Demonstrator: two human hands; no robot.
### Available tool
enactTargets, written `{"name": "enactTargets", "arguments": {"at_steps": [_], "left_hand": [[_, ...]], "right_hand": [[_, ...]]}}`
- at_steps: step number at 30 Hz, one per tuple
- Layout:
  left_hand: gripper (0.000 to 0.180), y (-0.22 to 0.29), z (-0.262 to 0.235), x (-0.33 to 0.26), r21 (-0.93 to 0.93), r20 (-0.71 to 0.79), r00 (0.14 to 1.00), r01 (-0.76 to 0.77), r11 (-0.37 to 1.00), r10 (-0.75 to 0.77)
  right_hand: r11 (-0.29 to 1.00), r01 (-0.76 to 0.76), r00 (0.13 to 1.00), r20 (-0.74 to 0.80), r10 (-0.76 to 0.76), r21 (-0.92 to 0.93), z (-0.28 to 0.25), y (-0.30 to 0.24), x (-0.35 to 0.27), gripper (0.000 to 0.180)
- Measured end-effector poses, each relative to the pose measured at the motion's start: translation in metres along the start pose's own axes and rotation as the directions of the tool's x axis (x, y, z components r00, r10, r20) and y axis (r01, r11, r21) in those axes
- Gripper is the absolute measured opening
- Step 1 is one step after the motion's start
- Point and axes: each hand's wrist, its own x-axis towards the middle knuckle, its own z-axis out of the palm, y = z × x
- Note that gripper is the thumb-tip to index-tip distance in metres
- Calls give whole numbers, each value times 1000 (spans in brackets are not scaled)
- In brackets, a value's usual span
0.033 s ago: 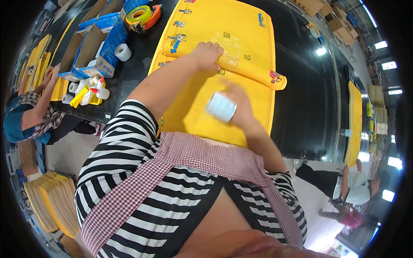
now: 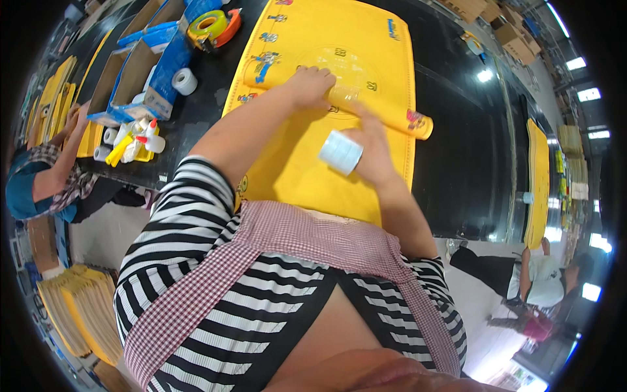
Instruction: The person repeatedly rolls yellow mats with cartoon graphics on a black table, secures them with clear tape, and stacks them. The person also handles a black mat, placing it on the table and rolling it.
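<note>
A yellow printed sheet [image 2: 287, 176] lies on the black table, its far part folded or rolled back into a thick ridge across the middle. My left hand [image 2: 311, 87] rests over this ridge, fingers spread and pressing down on it. Beside its fingertips a clear glossy patch shows on the sheet. My right hand [image 2: 373, 147] holds a pale white-blue roll [image 2: 341, 153], like a roll of stickers or tape, against its palm. Its forefinger, blurred, reaches up to the ridge.
At the left stand blue cardboard boxes [image 2: 157, 72], a tape dispenser [image 2: 210, 29], a white roll [image 2: 184, 81] and a yellow tray of glue bottles [image 2: 140, 144]. Co-workers handle yellow sheets at the far left and right. Stacked yellow sheets [image 2: 81, 310] stand at lower left.
My right hand has risen slightly toward the ridge, its forefinger now reaching it. The roll has shifted a little right and turned. My left hand stays in place on the ridge.
</note>
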Motion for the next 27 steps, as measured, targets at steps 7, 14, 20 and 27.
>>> {"name": "enactTargets", "arguments": {"at_steps": [7, 14, 20, 27], "left_hand": [[65, 83, -20, -46, -34, -242, 936, -271, 962, 255], [71, 64, 20, -93, -58, -319, 947, 9, 998, -27], [50, 22, 40, -224, -109, -150, 964, 204, 973, -219], [37, 59, 48, -312, -203, -128, 988, -107, 973, 82]], "right_hand": [[973, -139, 903, 381, 200, -182, -69, 5, -40, 23], [760, -621, 783, -117, 611, -191, -147, 31, -107, 27], [445, -880, 472, -198, 859, -167, -163, 204, -234, 33], [405, -813, 455, -22, 890, -418, -163, 273, -277, 40]]}}
